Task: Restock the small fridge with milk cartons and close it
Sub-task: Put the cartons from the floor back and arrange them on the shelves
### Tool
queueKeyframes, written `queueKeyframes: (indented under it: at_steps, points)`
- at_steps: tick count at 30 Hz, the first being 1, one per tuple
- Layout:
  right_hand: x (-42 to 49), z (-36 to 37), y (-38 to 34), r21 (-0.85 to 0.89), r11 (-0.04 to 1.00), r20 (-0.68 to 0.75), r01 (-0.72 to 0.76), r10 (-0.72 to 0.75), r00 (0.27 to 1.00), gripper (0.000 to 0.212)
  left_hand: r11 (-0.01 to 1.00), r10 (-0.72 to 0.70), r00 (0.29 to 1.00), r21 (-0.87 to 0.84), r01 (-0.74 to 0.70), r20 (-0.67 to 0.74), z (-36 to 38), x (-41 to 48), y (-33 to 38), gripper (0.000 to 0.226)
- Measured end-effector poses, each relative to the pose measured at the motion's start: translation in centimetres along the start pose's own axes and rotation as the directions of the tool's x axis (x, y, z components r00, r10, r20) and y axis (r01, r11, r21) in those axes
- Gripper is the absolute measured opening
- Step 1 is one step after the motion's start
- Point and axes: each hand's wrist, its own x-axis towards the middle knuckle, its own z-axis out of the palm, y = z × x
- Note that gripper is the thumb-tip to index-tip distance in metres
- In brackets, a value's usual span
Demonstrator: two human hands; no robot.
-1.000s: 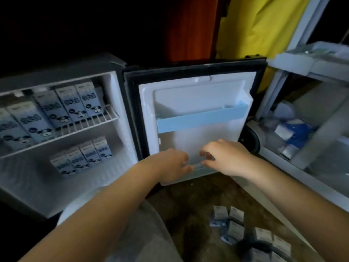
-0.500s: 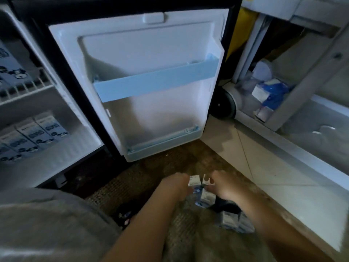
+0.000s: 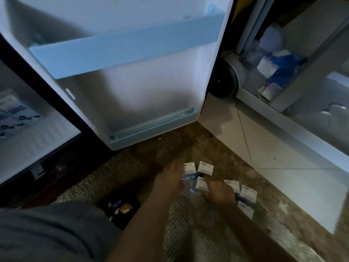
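Dropped from white fridge door (image 3: pixel 141 95) to floor vs 1 s ago. Partly done: printed white milk cartons (image 3: pixel 17 114) inside small fridge (image 3: pixel 43 142), more small white-blue cartons (image 3: pixel 204 168) on brown woven mat (image 3: pixel 132 167), door open. Blur: left grip (image 3: pixel 170 179) touching one, right grip (image 3: pixel 220 192) over another, closure cannot tell.

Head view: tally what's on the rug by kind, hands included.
Milk cartons: 6 visible; the hands may hide more
Hands: 2, left hand and right hand
Dark item with charms: 1
Total: 9
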Motion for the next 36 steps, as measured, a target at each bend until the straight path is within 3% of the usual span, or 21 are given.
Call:
queueKeyframes:
  at_steps: [6, 11, 17, 22, 28, 33, 36]
  points:
    - [0.5, 1.4, 0.5, 0.125, 0.991, -0.019, 0.036, -0.034, 0.999, 0.051, 0.985, 0.025, 0.999, 0.173, -0.028, 0.023, -0.3, 2.7, 0.8, 0.058]
    - [0.8, 1.5, 0.3, 0.193, 0.981, -0.065, 0.019, -0.006, 0.998, 0.044, 0.971, 0.006, 1.0, 0.241, 0.0, -0.023, 0.5, 3.1, 1.9, 0.037]
    - [1.0, 2.1, 0.2, 0.2, 0.98, -0.096, 0.01, 0.009, 0.995, 0.043, 0.969, -0.021, 0.998, 0.245, 0.034, -0.054, 0.8, 3.1, 1.6, 0.034]
    - [0.3, 1.9, 0.5, 0.217, 0.976, -0.1, 0.017, 0.004, 0.995, 0.053, 0.989, -0.05, 0.998, 0.137, 0.055, -0.044, 1.1, 1.2, 0.9, 0.041]
    - [-0.9, -0.1, -0.1, 0.145, 0.986, -0.076, 0.082, -0.072, 0.995, 0.048, 0.992, 0.022, 1.0, 0.128, -0.022, -0.001, -1.3, -1.0, 1.0, 0.038]
    - [-2.7, -3.4, -0.6, 0.034, 0.984, -0.168, 0.174, -0.166, 0.972, 0.038, 0.932, 0.181, 0.983, 0.313, -0.185, 0.041, -4.7, -3.1, 0.6, 0.035]
    - [-3.7, -6.2, -1.1, -0.088, 0.965, -0.243, 0.248, -0.263, 0.934, 0.043, 0.889, 0.251, 0.967, 0.387, -0.244, 0.032, -7.3, -4.8, 0.0, 0.034]
